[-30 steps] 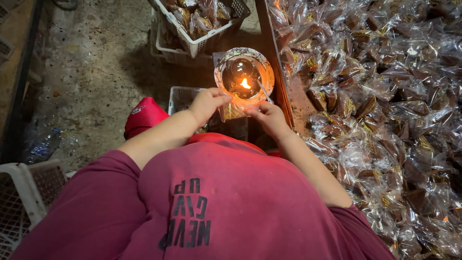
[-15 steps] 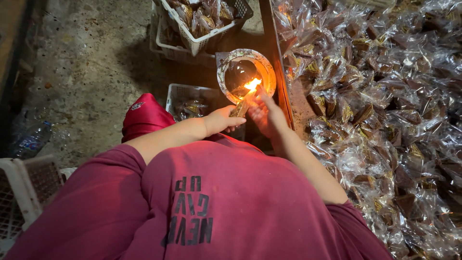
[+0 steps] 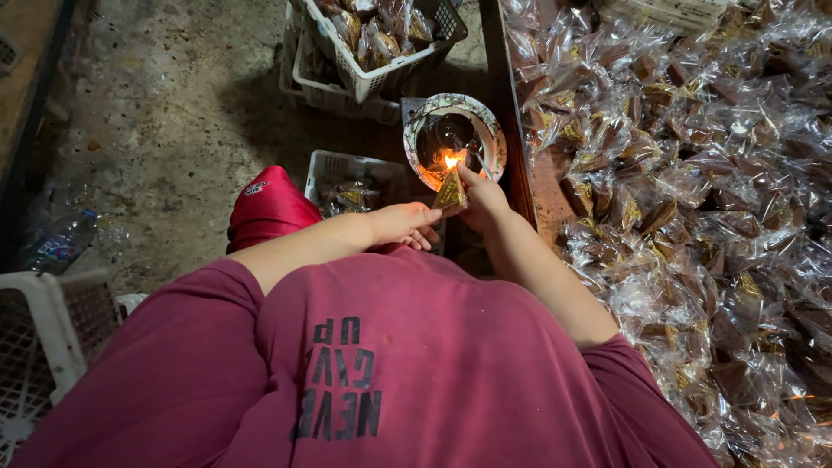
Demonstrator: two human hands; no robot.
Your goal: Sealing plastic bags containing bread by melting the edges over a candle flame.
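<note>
right hand (image 3: pixel 482 198): pinching a triangular packet (image 3: pixel 451 192) at the flame (image 3: pixel 451 160)
left hand (image 3: pixel 406 224): loosely curled, empty, just below the flame
progress: sealed packets (image 3: pixel 693 173) piled right of it, this one unfinished

Maroon, orange glow and clear wrap over brown

By the right hand (image 3: pixel 482 201), the triangular packet (image 3: pixel 451 194) shows golden-brown with a faint criss-cross pattern, and just beyond it an orange-yellow flame (image 3: pixel 451 160) burns in a bowl (image 3: pixel 490 130) with a pale rim, patterned in darker marks, and a dark inside. Near the left hand (image 3: pixel 406 224) lies a bright red cloth (image 3: pixel 269 208), with a white lattice basket (image 3: pixel 325 165) just past it. The shirt (image 3: pixel 347 364) is maroon with black lettering. To the right of the right hand spreads a heap of packets (image 3: pixel 693 191), glossy clear wrap over brown. The floor (image 3: pixel 156 113) is mottled grey.
</note>
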